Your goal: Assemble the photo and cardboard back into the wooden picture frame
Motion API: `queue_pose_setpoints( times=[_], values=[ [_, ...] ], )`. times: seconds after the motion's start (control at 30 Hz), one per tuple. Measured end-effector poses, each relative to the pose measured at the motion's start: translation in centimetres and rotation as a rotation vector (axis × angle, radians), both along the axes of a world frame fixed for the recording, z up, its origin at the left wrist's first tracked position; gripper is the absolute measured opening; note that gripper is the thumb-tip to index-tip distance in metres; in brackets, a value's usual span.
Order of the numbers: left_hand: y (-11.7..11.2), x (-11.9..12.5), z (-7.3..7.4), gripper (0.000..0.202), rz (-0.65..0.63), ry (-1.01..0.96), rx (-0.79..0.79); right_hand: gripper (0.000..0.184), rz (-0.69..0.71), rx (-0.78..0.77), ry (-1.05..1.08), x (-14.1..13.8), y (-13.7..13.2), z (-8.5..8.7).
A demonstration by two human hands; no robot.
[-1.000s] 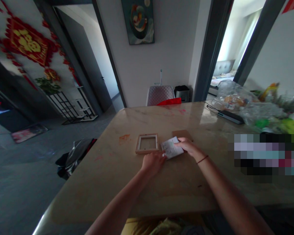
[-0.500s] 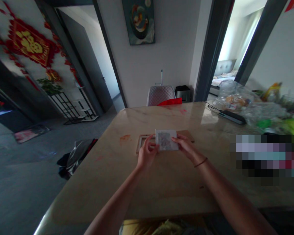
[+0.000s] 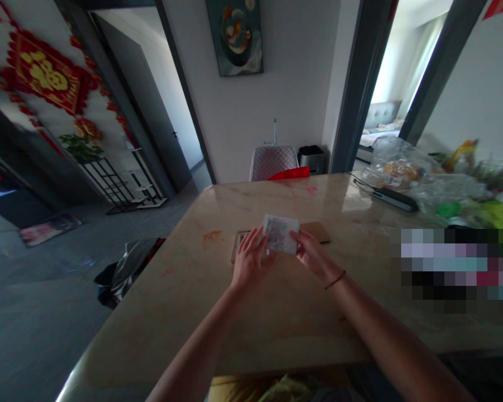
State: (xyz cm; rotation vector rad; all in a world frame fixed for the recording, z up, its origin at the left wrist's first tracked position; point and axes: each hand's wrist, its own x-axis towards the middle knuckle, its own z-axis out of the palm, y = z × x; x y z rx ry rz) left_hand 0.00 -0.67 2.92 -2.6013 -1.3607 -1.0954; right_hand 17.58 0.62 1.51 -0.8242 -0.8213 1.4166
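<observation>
While the paper point(image 3: 279, 233) is pinched at its right edge between thumb and fingers of the right hand point(image 3: 311, 249), the left hand point(image 3: 250, 257) is set at its left edge, fingers extended forward; whether that edge is gripped can't be told. Left forearm point(image 3: 212, 326) and right forearm point(image 3: 373, 315) are angled inward. Paper is held over the surface point(image 3: 285, 312), face to camera. The frame point(image 3: 235, 245) is mostly covered by the left hand; the board point(image 3: 317, 231) is partly hidden by the paper.

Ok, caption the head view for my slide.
Right hand holding a pale card over the table, left hand alongside.
</observation>
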Motion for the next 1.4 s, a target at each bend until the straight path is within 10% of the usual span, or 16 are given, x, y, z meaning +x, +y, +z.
queue_pose_setpoints(
  times=[0.43,0.87,1.13,1.4],
  values=[
    [0.4,-1.5,0.2,0.041,-0.100,0.241,0.157,0.031,0.056,0.007,-0.063,-0.8,-1.0,1.2],
    [0.4,-0.8,0.0,0.029,0.116,-0.318,-0.296,0.033,-0.032,-0.001,0.045,0.6,0.8,-0.8],
    [1.3,0.1,-1.0,0.035,-0.126,-0.987,-0.673,0.032,-0.104,-0.037,-0.095,-0.3,0.9,-1.5],
    [0.8,0.6,-1.1,0.043,-0.237,-1.047,-0.752,0.028,0.023,-0.066,-0.206,-1.3,-0.6,-0.4]
  ],
)
